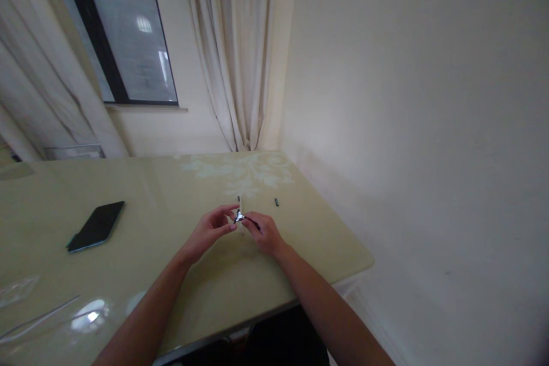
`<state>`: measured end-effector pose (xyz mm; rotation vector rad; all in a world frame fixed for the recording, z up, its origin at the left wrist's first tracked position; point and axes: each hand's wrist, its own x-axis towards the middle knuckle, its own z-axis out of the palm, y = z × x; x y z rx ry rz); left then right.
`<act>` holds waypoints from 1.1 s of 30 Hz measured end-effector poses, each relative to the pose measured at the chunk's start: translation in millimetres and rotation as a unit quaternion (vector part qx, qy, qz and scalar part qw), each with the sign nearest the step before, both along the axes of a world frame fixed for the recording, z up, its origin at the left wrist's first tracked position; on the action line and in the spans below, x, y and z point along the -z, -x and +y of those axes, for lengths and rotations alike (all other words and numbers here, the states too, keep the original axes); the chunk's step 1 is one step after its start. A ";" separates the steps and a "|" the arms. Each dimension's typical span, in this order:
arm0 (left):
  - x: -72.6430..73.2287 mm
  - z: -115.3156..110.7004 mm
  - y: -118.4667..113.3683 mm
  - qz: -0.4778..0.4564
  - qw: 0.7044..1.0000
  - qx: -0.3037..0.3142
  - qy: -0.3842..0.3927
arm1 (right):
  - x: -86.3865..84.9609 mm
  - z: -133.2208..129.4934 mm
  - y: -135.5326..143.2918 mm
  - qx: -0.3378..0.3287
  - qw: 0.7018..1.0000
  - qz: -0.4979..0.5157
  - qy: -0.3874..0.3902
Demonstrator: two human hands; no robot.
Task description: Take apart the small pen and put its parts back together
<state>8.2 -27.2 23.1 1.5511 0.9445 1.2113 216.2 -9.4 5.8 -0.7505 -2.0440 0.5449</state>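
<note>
Both hands meet over the right part of the table. My right hand point(266, 234) is closed round the dark handle of what looks like a razor point(240, 217), with its shiny silver neck pointing left. My left hand point(210, 230) has its thumb and fingertips at the razor's dark head, seemingly holding it by its two ends; the exact contact is too small to make out. Beyond the hands lies a small black piece, like a razor cartridge point(277, 202), on the tabletop. A second small dark piece point(238, 198) is just past my left fingertips.
The glossy yellowish table point(180, 291) meets the wall point(412, 154) along its right side. A flat black tablet-like object point(98, 225) rests to the left. Clear plastic wrap point(18, 290) and a white cable point(40, 318) lie at lower left. Curtains point(238, 51) hang behind.
</note>
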 end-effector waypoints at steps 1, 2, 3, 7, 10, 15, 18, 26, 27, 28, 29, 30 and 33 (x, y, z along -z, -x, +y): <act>0.4 0.1 0.1 -0.001 1.000 0.001 -0.001 | 0.0 0.0 -0.2 -0.002 1.000 -0.001 -0.001; 0.8 0.2 0.0 0.001 1.000 0.000 -0.002 | 0.2 0.1 -0.4 -0.005 1.000 0.000 -0.003; 1.1 0.2 -0.4 0.004 1.000 -0.002 -0.004 | 0.4 0.2 -0.5 -0.006 1.000 0.000 -0.006; 2.8 0.9 -2.4 0.013 1.000 -0.019 -0.006 | 1.5 0.8 0.1 -0.003 1.000 0.003 -0.007; 4.7 2.3 -3.6 0.004 1.000 -0.019 -0.003 | 1.0 1.1 0.9 0.007 1.000 0.003 0.002; 4.0 2.2 -4.2 -0.011 1.000 -0.011 0.006 | 0.0 1.4 0.7 0.017 1.000 -0.001 0.010; 3.3 1.2 -3.8 0.000 1.000 -0.005 0.012 | 1.7 2.3 -0.2 0.013 1.000 -0.007 0.012; 10.4 4.7 -3.0 -0.006 1.000 -0.020 0.008 | 4.0 3.4 -0.2 0.018 0.999 -0.008 0.026; 10.0 4.6 -3.1 -0.010 1.000 -0.024 0.008 | 4.1 3.6 -0.4 0.021 0.999 -0.009 0.029; 9.2 4.4 -3.2 -0.015 0.999 -0.027 0.007 | 4.2 3.8 -0.5 0.024 0.999 -0.009 0.031; 8.3 3.9 -3.3 -0.020 0.999 -0.030 0.007 | 4.4 4.1 -0.7 0.025 0.999 -0.008 0.031; 7.4 3.4 -3.5 -0.024 0.999 -0.032 0.009 | 4.5 4.2 -0.9 0.025 0.999 -0.007 0.030; 5.8 1.9 -4.1 -0.030 0.999 -0.033 0.020 | 4.3 4.1 -1.3 0.019 0.999 -0.003 0.027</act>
